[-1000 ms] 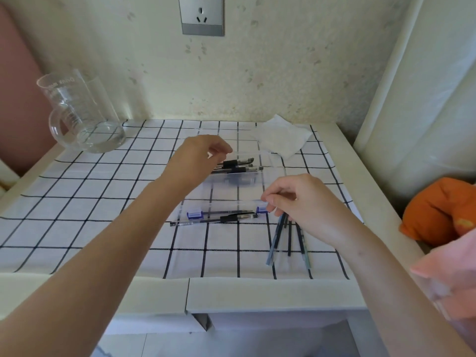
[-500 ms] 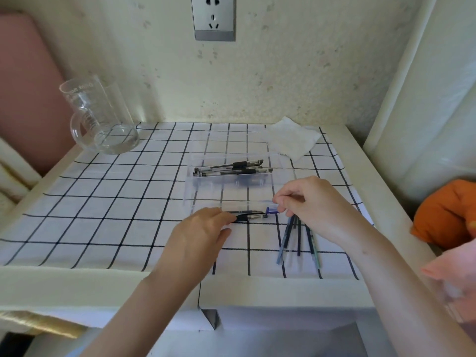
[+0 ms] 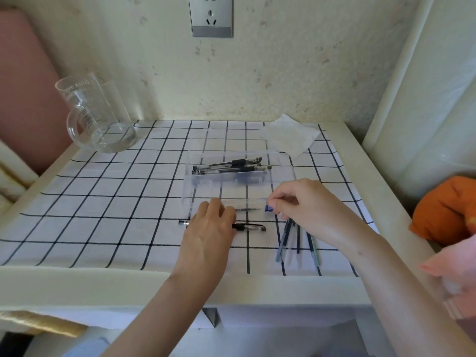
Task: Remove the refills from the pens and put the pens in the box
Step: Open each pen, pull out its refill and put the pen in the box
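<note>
Worktop (image 3: 154, 284), covered with a checked cloth (image 3: 103, 202).

1. Pen (image 3: 248, 227): lies flat near the front edge. Its long axis runs left to right, parallel to that edge, with the black grip end toward the right edge and the silver end toward the left.
2. Left hand (image 3: 208, 228): palm down over the middle of the pen, fingers bent across it. I cannot tell whether they grasp it.
3. Right hand (image 3: 304, 204): thumb and forefinger pinch a small blue cap (image 3: 268, 208), just in front of the box's front right corner.
4. Thin dark stick (image 3: 246, 209): between the two hands, long axis left to right. I cannot tell whether it is a refill or a pen tip.
5. Box (image 3: 283, 161): clear plastic, at mid-worktop behind the hands.
6. Pens (image 3: 226, 164): several in the box's back part, side by side, long axes left to right, tips toward the right edge.
7. Refills (image 3: 296, 243): a loose bundle under the right wrist, long axes running roughly back to front, near ends close to the front edge.
8. Glass jug (image 3: 95, 117): upright, back left corner.
9. Tissue (image 3: 288, 137): back right corner.
</note>
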{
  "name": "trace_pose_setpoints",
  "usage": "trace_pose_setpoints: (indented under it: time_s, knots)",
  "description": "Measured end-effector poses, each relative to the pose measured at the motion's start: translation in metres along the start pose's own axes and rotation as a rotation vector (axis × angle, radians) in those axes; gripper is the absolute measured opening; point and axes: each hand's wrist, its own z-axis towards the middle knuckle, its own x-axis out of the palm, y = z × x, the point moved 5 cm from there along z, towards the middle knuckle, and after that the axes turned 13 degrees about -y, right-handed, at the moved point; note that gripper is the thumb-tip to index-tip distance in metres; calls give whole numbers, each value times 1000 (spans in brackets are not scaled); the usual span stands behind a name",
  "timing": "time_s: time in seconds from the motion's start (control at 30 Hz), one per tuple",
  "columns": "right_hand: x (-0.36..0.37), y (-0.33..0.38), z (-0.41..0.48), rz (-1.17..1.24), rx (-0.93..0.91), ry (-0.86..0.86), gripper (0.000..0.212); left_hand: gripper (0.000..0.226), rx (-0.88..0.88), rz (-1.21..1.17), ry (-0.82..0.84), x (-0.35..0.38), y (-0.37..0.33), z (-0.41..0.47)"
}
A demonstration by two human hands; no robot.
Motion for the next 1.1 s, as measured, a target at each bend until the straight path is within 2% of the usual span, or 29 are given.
trace_pose_setpoints:
  time_s: [0.17,0.3,0.4,0.5,0.57,0.67,0.8,0.97,1.1]
  knots:
    - [7,5,-4,8,-41,62,10,34,30,-54,7,0,0,-3]
    - [10,11,-6,30,-71,119,12,21,-64,-254,-47,-15,-2,1]
    - [5,17,-5,69,-109,41,12,16,-196,-418,-34,-26,1,5]
    - [-2,20,-3,137,-139,-50,24,17,-219,-468,23,-28,5,5]
    - [0,19,-4,125,-138,0,24,19,-210,-493,71,-28,4,5]
    - [6,18,-4,80,-124,42,8,20,-145,-462,64,-30,-1,5]
    - [2,18,-2,184,-66,-4,11,15,-158,-512,69,-31,-5,4]
    - [10,21,-7,238,-46,55,11,10,-216,-595,128,-27,-7,5]
    - [10,20,-7,262,-33,77,11,12,-189,-516,65,-28,-7,8]
